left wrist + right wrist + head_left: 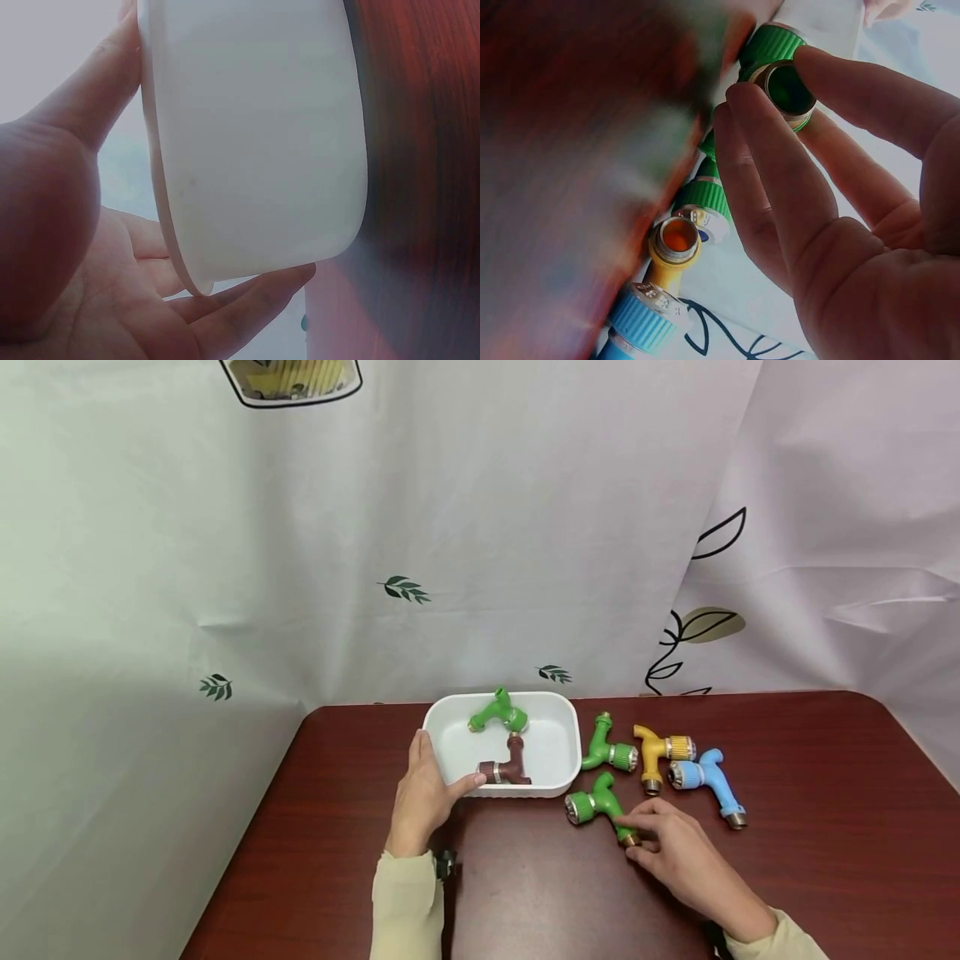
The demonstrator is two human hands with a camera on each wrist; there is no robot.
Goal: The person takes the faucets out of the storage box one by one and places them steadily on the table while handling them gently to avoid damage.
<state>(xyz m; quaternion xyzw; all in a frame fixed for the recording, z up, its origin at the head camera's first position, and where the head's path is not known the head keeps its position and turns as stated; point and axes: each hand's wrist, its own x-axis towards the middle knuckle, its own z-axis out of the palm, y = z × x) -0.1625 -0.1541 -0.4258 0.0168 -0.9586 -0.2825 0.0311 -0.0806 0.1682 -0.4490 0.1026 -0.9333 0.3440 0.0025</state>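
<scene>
A white plastic tray (553,747) stands near the back of the table, with a green tap (497,710) and a brown tap (513,767) lying in it. My left hand (424,793) holds its front left corner, thumb over the rim and fingers along the outer wall (262,150). Right of the tray, my right hand (678,853) pinches another green tap (604,802) at its brass threaded end. That tap's handle points left, towards the tray. In the right wrist view, thumb and fingertips sit around the open threaded mouth of the green tap (772,45).
Beyond my right hand lie a third green tap (600,747), a yellow tap (654,750) and a blue tap (712,781), close together. The dark red table (540,893) meets a pale printed curtain (480,635) at its back edge.
</scene>
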